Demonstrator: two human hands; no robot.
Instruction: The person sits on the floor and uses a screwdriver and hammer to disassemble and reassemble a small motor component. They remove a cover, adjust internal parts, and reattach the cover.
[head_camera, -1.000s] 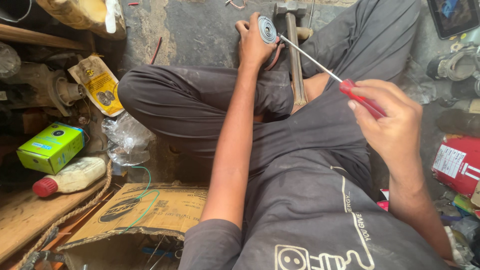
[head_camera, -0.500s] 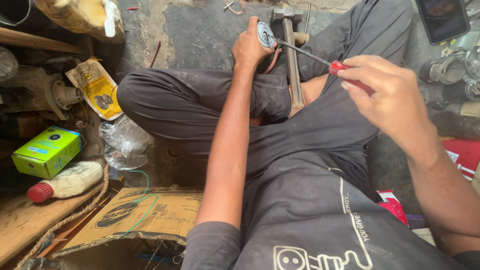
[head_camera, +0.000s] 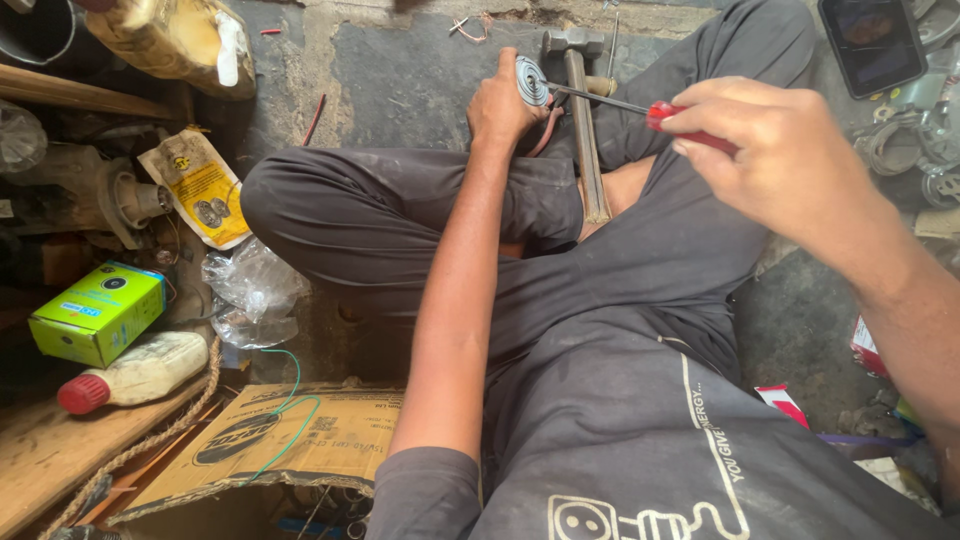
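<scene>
My left hand is stretched out over my crossed legs and grips a small round metal part with a ringed face. My right hand holds a red-handled screwdriver; its thin shaft runs left and its tip touches the round part. A hammer with a long wooden handle lies on the floor just beyond the round part, its head at the top.
At left lie a green box, a white bottle with a red cap, crumpled clear plastic and a yellow packet. A cardboard box sits near my left side. A phone and metal parts lie at the right.
My right hand has moved up and toward the left with the screwdriver, closer to the round part. The left hand has kept hold of the part in much the same place.
</scene>
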